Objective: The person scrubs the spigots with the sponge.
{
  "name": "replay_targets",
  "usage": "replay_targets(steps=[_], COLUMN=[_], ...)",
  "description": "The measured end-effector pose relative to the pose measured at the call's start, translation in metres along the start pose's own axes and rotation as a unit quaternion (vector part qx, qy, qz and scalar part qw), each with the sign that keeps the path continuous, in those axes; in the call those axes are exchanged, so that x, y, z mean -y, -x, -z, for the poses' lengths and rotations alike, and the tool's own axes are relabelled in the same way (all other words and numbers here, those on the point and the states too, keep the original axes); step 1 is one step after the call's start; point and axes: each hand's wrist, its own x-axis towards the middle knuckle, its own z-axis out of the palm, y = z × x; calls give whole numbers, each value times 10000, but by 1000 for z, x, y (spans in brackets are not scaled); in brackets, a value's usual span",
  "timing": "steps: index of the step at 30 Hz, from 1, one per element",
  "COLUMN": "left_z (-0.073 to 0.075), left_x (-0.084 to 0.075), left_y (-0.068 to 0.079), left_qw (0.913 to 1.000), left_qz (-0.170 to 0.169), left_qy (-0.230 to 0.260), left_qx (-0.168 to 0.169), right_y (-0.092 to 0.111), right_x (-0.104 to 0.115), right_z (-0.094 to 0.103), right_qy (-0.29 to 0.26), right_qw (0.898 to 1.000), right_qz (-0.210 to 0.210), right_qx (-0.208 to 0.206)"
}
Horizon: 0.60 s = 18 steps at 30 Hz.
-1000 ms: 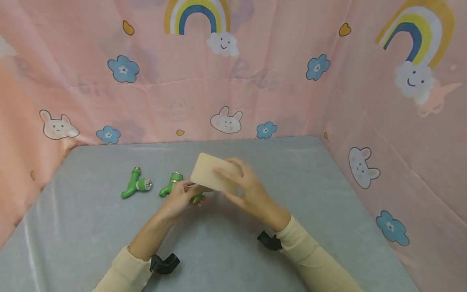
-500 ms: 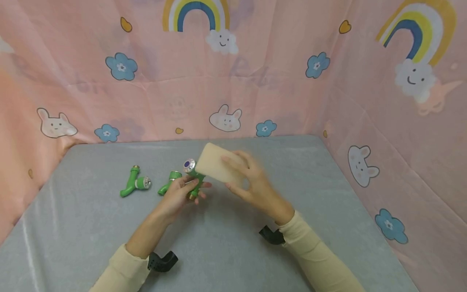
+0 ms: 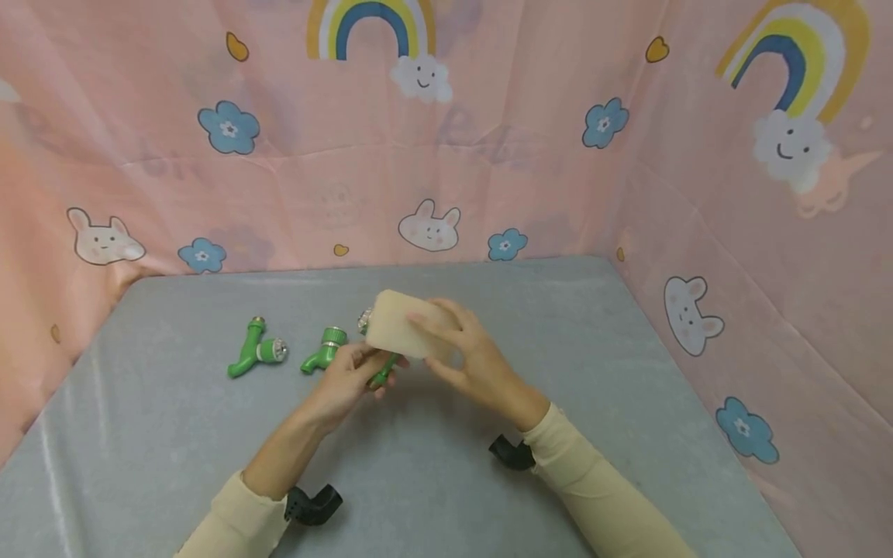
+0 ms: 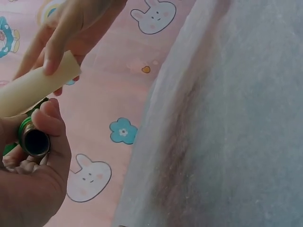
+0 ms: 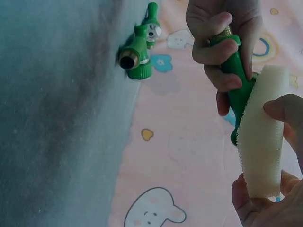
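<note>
Above the table (image 3: 593, 333): green tap (image 5: 239, 92), touching the sponge (image 3: 394, 325).
My left hand (image 3: 342, 384): curled round its threaded end, apparently freeing the body.
My right hand (image 3: 481, 360): pinches sponge edges, likely baring one face.
Far-left tap (image 3: 248, 355), nearer tap (image 3: 322, 358): set aside, presumably for room.

Cream sponge (image 3: 396, 324) against a green tap (image 5: 240, 92)
Both are tilted in mid-air, the sponge's corners rounded.

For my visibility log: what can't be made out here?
Head view: most of the held green faucet, behind the sponge and left hand.
Left wrist view: the sponge's left end, cut by the left edge.
Right wrist view: part of the right hand, cut by the edge; part of the farther faucet, behind the nearer faucet.
</note>
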Motion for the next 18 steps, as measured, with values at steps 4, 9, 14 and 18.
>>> replay_targets(steps=[4, 9, 14, 18], left_z=[3, 8, 13, 16], left_x=[-3, -6, -10, -11], left_y=[1, 2, 4, 5], left_qw=[9999, 9995, 9979, 9971], left_qz=[-44, 21, -27, -99], left_qy=[-70, -269, -556, -658], left_qx=[-134, -187, -339, -378], right_y=[-1, -1, -1, 0], right_x=[-4, -6, -11, -18], right_z=[3, 7, 15, 26], right_qy=[-126, -143, -15, -105], right_qw=[9998, 9992, 9980, 9948], right_qz=[-100, -339, -622, -1006], right_qx=[-84, -141, -92, 80])
